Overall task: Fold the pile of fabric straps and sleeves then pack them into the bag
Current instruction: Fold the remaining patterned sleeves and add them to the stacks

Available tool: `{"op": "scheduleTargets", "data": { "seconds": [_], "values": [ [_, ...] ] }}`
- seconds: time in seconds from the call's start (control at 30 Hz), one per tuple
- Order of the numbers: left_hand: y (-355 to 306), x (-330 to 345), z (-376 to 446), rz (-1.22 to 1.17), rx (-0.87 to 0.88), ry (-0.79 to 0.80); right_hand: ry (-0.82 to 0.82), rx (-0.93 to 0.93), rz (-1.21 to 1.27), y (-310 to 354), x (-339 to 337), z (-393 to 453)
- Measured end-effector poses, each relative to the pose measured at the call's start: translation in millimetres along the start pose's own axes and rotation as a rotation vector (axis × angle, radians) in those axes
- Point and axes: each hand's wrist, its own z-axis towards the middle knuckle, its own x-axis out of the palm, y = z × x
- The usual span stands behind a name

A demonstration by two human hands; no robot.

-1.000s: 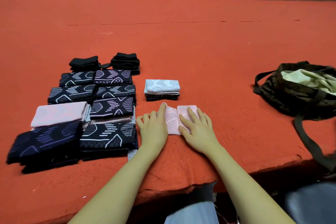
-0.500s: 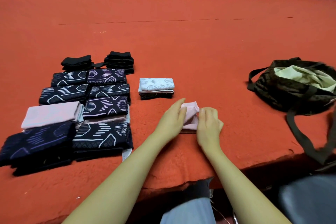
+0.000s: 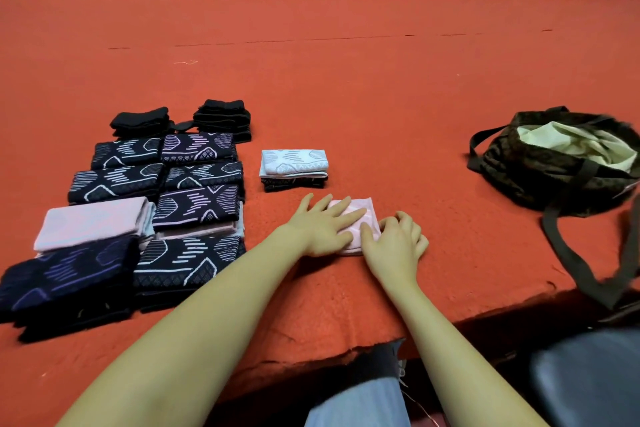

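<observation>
Your left hand (image 3: pixel 323 229) presses flat, released, on the folded pink fabric sleeve (image 3: pixel 358 224) near the red bench (image 3: pixel 346 80) edge, while your right hand (image 3: pixel 394 246) curls at its right edge, grasp unclear.

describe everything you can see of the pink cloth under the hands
The pink cloth is a small, pale pink piece of soft knit-looking fabric with a faint lighter pattern, folded into a compact rectangle. It lies flat on the red felt surface near its front edge, just in front of the small stack topped by a white patterned piece and apart from it. The left hand presses flat on it with straight fingers; the right hand rests at its right edge, fingers curled. Much of it is hidden beneath them.
</observation>
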Motion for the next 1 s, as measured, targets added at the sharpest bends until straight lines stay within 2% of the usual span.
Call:
{"op": "scheduleTargets", "data": {
  "seconds": [0.1, 0.17, 0.27, 0.37, 0.43, 0.53, 0.63, 0.7, 0.83, 1.0],
  "values": [
    [4, -4, 0, 0.037, -0.002, -0.007, 0.031, -0.010, -0.009, -1, 3, 3],
    [2, 0, -4, -0.045, -0.012, -0.047, 0.058, -0.016, 0.001, -1, 3, 4],
    [1, 2, -14, -0.181, -0.015, -0.211, 0.032, -0.046, 0.117, 5, 1, 5],
    [6, -3, -24, -0.117, -0.004, -0.436, -0.052, -0.175, 0.226, 16, -6, 2],
    [13, -10, -32, -0.058, 0.012, -0.498, -0.111, -0.301, 0.265, 27, -14, -1],
    [30, -20, -43, 0.017, 0.043, -0.555, -0.182, -0.498, 0.242, 40, -27, 2],
    [46, -23, -50, 0.056, 0.085, -0.634, -0.200, -0.613, 0.190, 44, -32, 5],
    [51, -19, -51, 0.041, 0.102, -0.651, -0.197, -0.663, 0.181, 45, -33, 4],
    [49, -10, -56, -0.057, 0.079, -0.842, -0.185, -0.728, 0.157, 47, -34, 3],
    [52, -9, -59, 0.035, 0.140, -0.969, -0.133, -0.751, 0.063, 45, -30, 6]
  ]
}}
